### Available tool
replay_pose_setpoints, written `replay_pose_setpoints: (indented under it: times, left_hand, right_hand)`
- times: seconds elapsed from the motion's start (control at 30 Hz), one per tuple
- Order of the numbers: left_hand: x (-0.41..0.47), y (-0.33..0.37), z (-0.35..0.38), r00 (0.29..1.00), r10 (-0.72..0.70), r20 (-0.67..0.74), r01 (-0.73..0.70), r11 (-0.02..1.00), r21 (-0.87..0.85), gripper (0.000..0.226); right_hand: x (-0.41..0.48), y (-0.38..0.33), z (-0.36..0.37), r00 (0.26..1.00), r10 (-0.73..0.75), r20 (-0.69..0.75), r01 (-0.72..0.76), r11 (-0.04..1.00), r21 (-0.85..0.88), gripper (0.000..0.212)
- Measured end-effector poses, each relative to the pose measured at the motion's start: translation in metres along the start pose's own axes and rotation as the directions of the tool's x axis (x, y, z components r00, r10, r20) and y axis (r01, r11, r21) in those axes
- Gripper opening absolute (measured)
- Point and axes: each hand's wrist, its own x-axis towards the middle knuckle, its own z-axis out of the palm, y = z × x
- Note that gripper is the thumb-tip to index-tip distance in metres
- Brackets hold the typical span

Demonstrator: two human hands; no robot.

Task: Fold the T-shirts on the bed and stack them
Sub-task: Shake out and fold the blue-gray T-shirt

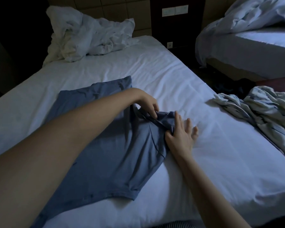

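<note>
A white-sheeted bed (155,66) fills the view. A blue T-shirt (109,153) lies flat across its middle, reaching toward the near edge. White bedding (89,35) is heaped at the far left corner. A crumpled pale garment (262,109) hangs over the right edge. The left hand (148,102) pinches the bunched sleeve with curled fingers. The right hand (179,134), fingers straight and spread, presses on the sleeve and sheet.

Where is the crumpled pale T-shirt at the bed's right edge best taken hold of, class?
Probably the crumpled pale T-shirt's thin end trailing onto the white sheet, pinched from above on its left: it lies flattest and nearest the right hand.
</note>
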Motion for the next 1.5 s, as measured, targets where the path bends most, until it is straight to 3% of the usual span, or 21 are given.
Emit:
replay_pose_setpoints:
  times: [0.07, 0.13, 0.23, 0.33, 0.4, 0.53, 0.6, 0.7, 0.77, 0.83, 0.87, 1.03, 1.1, 1.23, 1.3, 1.37, 1.43, 1.5]
  left_hand:
    - [-0.003, 0.003, -0.003, 0.989, -0.094, 0.114, 0.079, 0.989, 0.127, 0.03]
    - [-0.003, 0.004, -0.006, 0.984, -0.176, -0.005, 0.165, 0.911, 0.379, 0.031]
    - [0.001, -0.002, -0.013, 0.983, -0.086, -0.162, 0.17, 0.757, 0.631, 0.049]
    - [-0.006, -0.01, -0.019, 0.958, 0.059, -0.279, 0.142, 0.749, 0.647, 0.033]
    - [-0.006, -0.017, -0.019, 0.946, 0.086, -0.313, 0.114, 0.815, 0.568, 0.02]
    - [0.006, -0.03, 0.003, 0.975, 0.154, -0.161, -0.109, 0.96, 0.257, 0.003]
    - [0.01, -0.033, 0.008, 0.974, 0.146, -0.17, -0.111, 0.973, 0.2, 0.012]
    - [0.011, -0.029, 0.007, 0.943, 0.096, -0.318, -0.042, 0.984, 0.172, 0.016]
    - [0.016, -0.027, 0.008, 0.867, 0.091, -0.491, -0.084, 0.996, 0.037, 0.014]
    - [0.021, -0.027, 0.012, 0.795, 0.076, -0.602, -0.151, 0.986, -0.076, 0.007]
    - [0.025, -0.028, 0.014, 0.797, 0.071, -0.599, -0.177, 0.977, -0.12, 0.001]
    - [0.022, -0.028, 0.026, 0.912, 0.097, -0.399, -0.231, 0.924, -0.303, 0.039]
    - [0.014, -0.027, 0.026, 0.915, 0.133, -0.381, -0.259, 0.918, -0.301, 0.032]
    - [-0.017, -0.034, 0.034, 0.817, 0.152, -0.557, -0.409, 0.834, -0.372, 0.015]
    - [-0.039, -0.045, 0.041, 0.753, 0.14, -0.642, -0.405, 0.868, -0.286, 0.018]
    - [-0.061, -0.064, 0.053, 0.688, 0.141, -0.712, -0.383, 0.904, -0.191, 0.022]
    - [-0.085, -0.086, 0.067, 0.669, 0.128, -0.732, -0.34, 0.929, -0.147, 0.033]
    - [-0.108, -0.107, 0.083, 0.729, 0.044, -0.683, -0.229, 0.956, -0.182, 0.043]
  right_hand:
    - [0.0, -0.001, -0.001, 1.0, 0.006, 0.029, -0.006, 1.0, -0.019, 0.073]
    - [0.0, -0.002, -0.002, 0.999, 0.018, 0.05, -0.016, 0.999, -0.038, 0.071]
    - [-0.001, -0.003, -0.003, 0.998, 0.028, 0.055, -0.025, 0.998, -0.05, 0.069]
    - [-0.001, -0.004, -0.002, 0.998, 0.038, 0.05, -0.036, 0.998, -0.045, 0.068]
    - [0.0, -0.004, -0.001, 0.998, 0.044, 0.046, -0.041, 0.998, -0.046, 0.066]
    - [0.0, -0.003, 0.0, 0.999, 0.035, 0.036, -0.034, 0.999, -0.028, 0.065]
    - [0.0, -0.002, 0.0, 0.999, 0.023, 0.037, -0.021, 0.999, -0.038, 0.072]
    - [0.001, -0.002, 0.004, 0.999, 0.028, 0.021, -0.026, 0.996, -0.08, 0.071]
    - [0.002, -0.002, 0.005, 0.999, 0.045, 0.007, -0.044, 0.995, -0.095, 0.073]
    - [0.003, -0.003, 0.006, 0.998, 0.063, -0.002, -0.063, 0.993, -0.102, 0.077]
    - [0.003, -0.003, 0.007, 0.997, 0.075, -0.005, -0.075, 0.992, -0.1, 0.078]
    - [0.0, -0.001, 0.007, 0.998, 0.045, -0.046, -0.045, 0.999, -0.01, 0.082]
    - [-0.003, 0.0, 0.004, 0.996, -0.018, -0.083, 0.021, 0.999, 0.031, 0.081]
    - [-0.012, -0.007, -0.006, 0.971, -0.141, -0.195, 0.188, 0.95, 0.248, 0.077]
    - [-0.02, -0.02, -0.01, 0.921, -0.323, -0.219, 0.378, 0.875, 0.302, 0.074]
    - [-0.035, -0.05, -0.011, 0.813, -0.566, -0.136, 0.576, 0.746, 0.336, 0.069]
    - [-0.06, -0.086, -0.007, 0.65, -0.757, 0.075, 0.696, 0.631, 0.343, 0.06]
    - [-0.082, -0.114, -0.002, 0.469, -0.823, 0.321, 0.758, 0.562, 0.332, 0.045]
